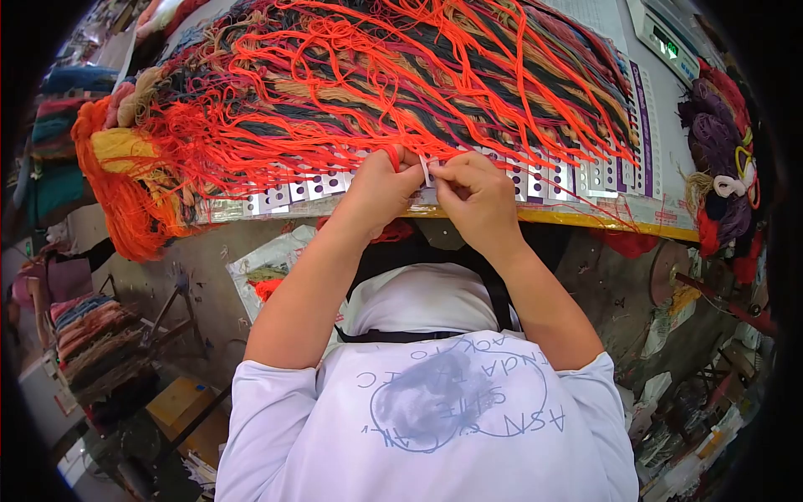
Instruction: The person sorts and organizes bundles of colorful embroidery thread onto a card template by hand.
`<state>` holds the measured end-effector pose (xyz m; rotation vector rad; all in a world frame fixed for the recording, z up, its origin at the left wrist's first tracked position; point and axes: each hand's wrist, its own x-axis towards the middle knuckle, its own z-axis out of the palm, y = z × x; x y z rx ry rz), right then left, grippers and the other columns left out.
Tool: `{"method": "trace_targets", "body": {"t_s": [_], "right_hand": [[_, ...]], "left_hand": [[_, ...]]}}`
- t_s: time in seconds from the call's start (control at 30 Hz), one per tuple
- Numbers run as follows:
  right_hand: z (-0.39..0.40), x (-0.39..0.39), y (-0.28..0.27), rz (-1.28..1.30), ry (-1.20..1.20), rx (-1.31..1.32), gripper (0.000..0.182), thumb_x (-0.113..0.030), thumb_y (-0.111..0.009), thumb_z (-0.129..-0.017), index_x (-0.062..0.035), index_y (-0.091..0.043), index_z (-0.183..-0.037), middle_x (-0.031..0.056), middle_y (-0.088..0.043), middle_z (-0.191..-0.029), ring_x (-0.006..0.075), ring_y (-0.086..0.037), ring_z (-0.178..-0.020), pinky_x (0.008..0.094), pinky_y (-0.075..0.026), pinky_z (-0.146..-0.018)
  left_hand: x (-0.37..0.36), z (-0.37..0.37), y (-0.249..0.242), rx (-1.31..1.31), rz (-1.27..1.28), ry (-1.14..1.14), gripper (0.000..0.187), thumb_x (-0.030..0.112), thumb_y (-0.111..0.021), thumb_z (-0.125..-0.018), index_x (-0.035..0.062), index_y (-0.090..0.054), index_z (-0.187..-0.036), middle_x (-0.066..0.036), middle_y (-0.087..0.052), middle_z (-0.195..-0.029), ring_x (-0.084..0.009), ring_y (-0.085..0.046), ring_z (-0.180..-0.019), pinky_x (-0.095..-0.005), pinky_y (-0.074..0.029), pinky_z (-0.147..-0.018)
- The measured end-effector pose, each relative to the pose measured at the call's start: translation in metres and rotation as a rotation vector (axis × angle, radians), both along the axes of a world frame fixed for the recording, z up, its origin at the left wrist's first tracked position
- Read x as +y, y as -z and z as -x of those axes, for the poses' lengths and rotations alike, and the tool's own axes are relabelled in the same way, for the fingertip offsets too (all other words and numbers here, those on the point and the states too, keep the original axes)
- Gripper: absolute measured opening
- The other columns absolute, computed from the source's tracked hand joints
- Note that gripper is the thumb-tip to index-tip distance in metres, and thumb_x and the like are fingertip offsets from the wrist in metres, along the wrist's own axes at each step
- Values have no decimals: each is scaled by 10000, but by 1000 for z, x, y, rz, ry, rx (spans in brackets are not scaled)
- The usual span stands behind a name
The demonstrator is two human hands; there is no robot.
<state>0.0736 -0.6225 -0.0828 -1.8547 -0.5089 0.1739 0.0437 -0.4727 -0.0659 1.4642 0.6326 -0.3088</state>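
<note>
My left hand is closed near the front edge of the table, with a strand of bright orange thread at its fingers. Right beside it, my right hand pinches a small white card between thumb and fingertips. The card sits between both hands, its lower part partly covered by fingers. Long orange threads spread over the table just beyond my hands, mixed with dark green, tan and crimson ones. Under their near ends lies a row of white and purple cards with punched holes.
Thick orange hanks hang over the table's left corner. A digital scale stands at the back right, with purple thread bundles below it. Yellow tape edges the table. More coloured hanks are on a rack at left.
</note>
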Motion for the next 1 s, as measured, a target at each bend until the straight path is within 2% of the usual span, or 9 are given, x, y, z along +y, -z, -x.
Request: {"method": "trace_targets", "body": {"t_s": [0.1,0.17,0.27,0.4,0.63,0.73,0.8,0.93,1.0], "right_hand": [[-2,-1,-2,6,20,106,120,20,-647,-737,16,-636,-856,106,-583,-803,225,-609,-648,321,-495,-600],[-5,-1,-5,174,-12,-120,124,5,-632,-751,4,-622,-875,106,-569,-837,264,-620,-663,361,-507,-587],[-3,-1,-8,394,-58,-257,68,-42,-621,-772,-10,-604,-830,106,-550,-831,285,-625,-692,385,-512,-591],[-3,5,-14,639,-53,-381,97,-106,-605,-783,-32,-554,-747,94,-533,-816,265,-619,-719,372,-517,-619],[-12,8,-11,544,-56,-607,91,-73,-604,-749,-40,-529,-786,93,-540,-778,263,-580,-764,408,-478,-638],[-11,8,-30,314,-141,-80,110,-73,-577,-797,-12,-495,-840,134,-578,-774,293,-592,-728,406,-457,-632],[-13,6,-36,259,-162,78,119,-77,-572,-816,-6,-491,-866,137,-584,-772,294,-595,-716,393,-458,-636],[-18,3,-29,-24,-201,318,138,-92,-557,-854,-4,-484,-934,142,-594,-755,286,-606,-700,363,-461,-639],[-21,0,-26,63,-219,290,138,-86,-561,-847,-6,-494,-937,145,-599,-767,288,-611,-711,369,-464,-642]], "left_hand": [[11,5,3,-186,-260,31,51,80,-560,-819,47,-584,-850,32,-500,-649,-28,-397,-522,-203,-276,-438],[28,12,-12,-255,-168,-122,14,69,-571,-813,58,-563,-813,37,-472,-627,-34,-402,-527,-201,-299,-460],[66,23,-21,-370,354,-266,40,98,-560,-835,84,-535,-808,7,-493,-699,-101,-463,-613,-229,-360,-518],[79,33,-26,-381,665,-383,42,101,-582,-818,84,-547,-803,-45,-601,-840,-201,-581,-920,-358,-493,-827],[73,25,-15,-450,915,-315,111,73,-551,-840,59,-563,-949,-92,-639,-877,-189,-605,-850,-364,-490,-851],[53,15,-17,-367,678,-195,413,-4,-541,-843,30,-398,-1230,-203,-632,-1068,-165,-633,-627,-266,-521,-649],[38,7,-20,-345,434,33,501,-18,-538,-845,14,-338,-1303,-194,-633,-1066,-159,-630,-619,-251,-516,-591],[18,1,-16,-267,112,242,578,-7,-554,-856,30,-331,-1388,-53,-627,-887,-73,-563,-604,-199,-456,-561],[25,1,-7,-352,18,173,449,12,-567,-861,22,-467,-1298,-3,-582,-770,-67,-561,-668,-210,-451,-593]]}}
